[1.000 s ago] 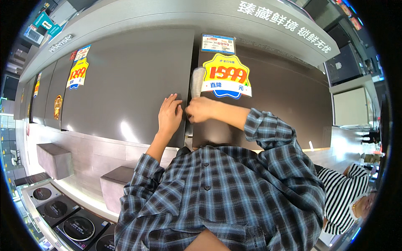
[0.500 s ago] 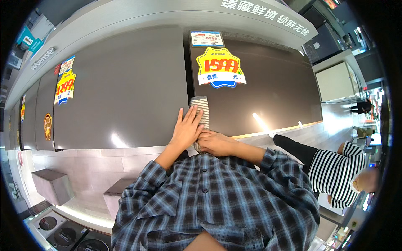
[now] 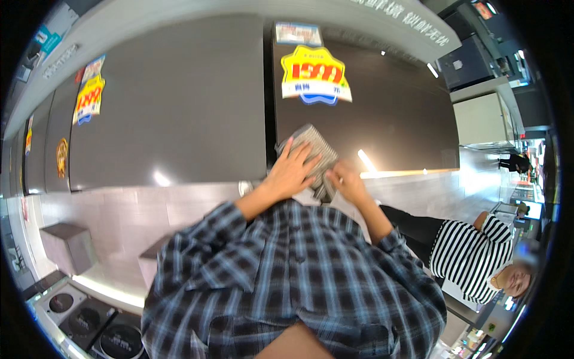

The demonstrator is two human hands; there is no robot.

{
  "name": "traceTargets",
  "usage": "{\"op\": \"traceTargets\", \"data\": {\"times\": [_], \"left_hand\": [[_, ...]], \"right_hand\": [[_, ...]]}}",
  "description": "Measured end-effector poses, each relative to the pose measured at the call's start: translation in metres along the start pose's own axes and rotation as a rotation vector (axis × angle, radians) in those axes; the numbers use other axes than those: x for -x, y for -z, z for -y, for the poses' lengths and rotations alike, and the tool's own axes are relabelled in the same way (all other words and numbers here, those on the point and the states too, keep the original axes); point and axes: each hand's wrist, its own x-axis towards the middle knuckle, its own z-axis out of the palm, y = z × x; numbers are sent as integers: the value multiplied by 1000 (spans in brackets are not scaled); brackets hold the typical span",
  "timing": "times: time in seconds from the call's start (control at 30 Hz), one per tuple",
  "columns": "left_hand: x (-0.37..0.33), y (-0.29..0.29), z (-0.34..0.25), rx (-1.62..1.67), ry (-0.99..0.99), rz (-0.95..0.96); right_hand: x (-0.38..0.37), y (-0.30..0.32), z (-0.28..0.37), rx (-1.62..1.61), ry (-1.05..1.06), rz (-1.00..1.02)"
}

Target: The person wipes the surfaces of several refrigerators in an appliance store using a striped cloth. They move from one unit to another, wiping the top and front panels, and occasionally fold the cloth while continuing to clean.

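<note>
A folded grey striped cloth point(image 3: 321, 149) lies tilted against the lower left part of the right-hand dark appliance door point(image 3: 382, 113), beside the dark gap between two doors. My left hand point(image 3: 291, 172) rests flat on this cloth with its fingers spread. At the cloth's right edge, the fingers of my right hand point(image 3: 348, 179) are curled together and pinch it; they are slightly blurred. Part of the cloth hangs down between my two hands.
Another dark grey door point(image 3: 173, 102) stands to the left. Yellow price stickers point(image 3: 315, 73) are on the doors. To the right, near the doors, is a person in a striped top point(image 3: 469, 248). Grey block stools point(image 3: 67, 246) and a display of round black hobs point(image 3: 84, 323) are at lower left.
The cloth has turned from upright to tilted, its lower end swinging right. My right hand has moved right and up to its edge. The doors sit higher in view.
</note>
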Motion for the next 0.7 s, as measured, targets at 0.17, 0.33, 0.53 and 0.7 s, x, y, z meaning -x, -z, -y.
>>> {"op": "traceTargets", "data": {"times": [0.17,0.33,0.53,0.7], "left_hand": [[-21,-24,-23,-159,-43,-36],[-7,-12,-29,-58,53,-98],[41,65,-15,-247,241,-283],[96,106,-8,-368,530,-349]], "right_hand": [[3,4,-29,174,-136,-76],[-14,-7,-16,-25,-95,-181],[-63,-15,48,-373,266,-145],[-103,-46,108,-337,482,-5]]}}
